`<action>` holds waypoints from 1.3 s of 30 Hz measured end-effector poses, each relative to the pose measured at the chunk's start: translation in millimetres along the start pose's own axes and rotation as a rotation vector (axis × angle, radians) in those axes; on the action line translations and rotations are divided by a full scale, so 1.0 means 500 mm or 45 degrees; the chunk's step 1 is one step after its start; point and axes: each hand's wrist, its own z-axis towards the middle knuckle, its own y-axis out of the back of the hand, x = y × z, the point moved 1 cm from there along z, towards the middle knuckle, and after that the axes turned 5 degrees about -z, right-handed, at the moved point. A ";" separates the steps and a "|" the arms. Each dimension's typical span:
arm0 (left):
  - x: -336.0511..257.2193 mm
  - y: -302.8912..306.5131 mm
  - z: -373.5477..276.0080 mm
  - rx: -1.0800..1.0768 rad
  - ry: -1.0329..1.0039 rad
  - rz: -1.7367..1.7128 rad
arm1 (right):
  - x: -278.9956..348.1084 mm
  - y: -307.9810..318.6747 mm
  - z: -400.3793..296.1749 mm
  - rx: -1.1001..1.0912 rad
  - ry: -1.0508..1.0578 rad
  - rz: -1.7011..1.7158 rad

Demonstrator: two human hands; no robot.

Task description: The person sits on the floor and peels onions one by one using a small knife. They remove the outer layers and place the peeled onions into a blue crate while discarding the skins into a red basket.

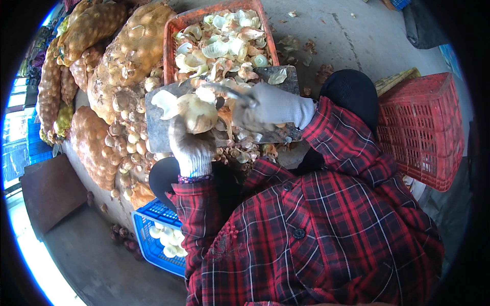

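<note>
My left hand (189,143), in a soiled white knit glove, grips a large onion (197,113) over the dark board (160,132). A pale layer of peel stands out from the onion's left side. In my gloved right hand (271,105) is a knife (233,91), its blade pointing left above the onion; motion blurs the fingers and the blade. Brown and white onion skins lie on the board under both hands. Just beyond, an orange-red plastic crate (168,49) is heaped with onion peelings (220,49).
Mesh sacks of onions (130,57) stand at the left, with loose onions (134,143) spilling beside them. A blue crate (153,248) with peeled onions (168,239) sits by my left elbow. At the right, a red crate (421,126) stands near my knee. Skins litter the concrete floor (317,26).
</note>
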 end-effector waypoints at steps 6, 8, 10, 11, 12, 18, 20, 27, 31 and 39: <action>0.031 -0.010 0.000 0.303 0.305 0.230 | 0.059 -0.031 -0.005 -0.521 0.114 -0.668; 0.042 -0.005 -0.008 0.253 0.348 0.153 | 0.051 -0.032 -0.004 -0.627 0.075 -0.658; 0.046 -0.001 0.004 0.333 0.358 0.206 | 0.032 -0.016 -0.003 -0.683 0.108 -0.561; 0.049 -0.003 0.010 0.375 0.364 0.232 | 0.026 -0.008 -0.006 -0.714 0.125 -0.513; 0.043 -0.016 0.009 0.327 0.289 0.285 | 0.061 -0.014 -0.025 -0.689 0.012 -0.249; 0.026 -0.057 0.001 0.245 -0.001 0.604 | 0.075 -0.028 -0.022 -0.741 0.125 -0.145; 0.019 -0.065 -0.006 0.247 0.024 0.852 | 0.055 -0.026 -0.014 -0.765 0.173 -0.263; 0.028 -0.068 -0.015 0.159 -0.079 0.638 | 0.085 -0.029 -0.025 -0.666 0.082 -0.001; 0.023 -0.090 -0.021 0.087 -0.096 0.442 | 0.070 0.010 -0.017 -0.887 0.129 0.088; -0.046 -0.002 -0.018 0.045 -0.258 0.242 | 0.056 0.053 -0.013 -1.049 -0.107 0.106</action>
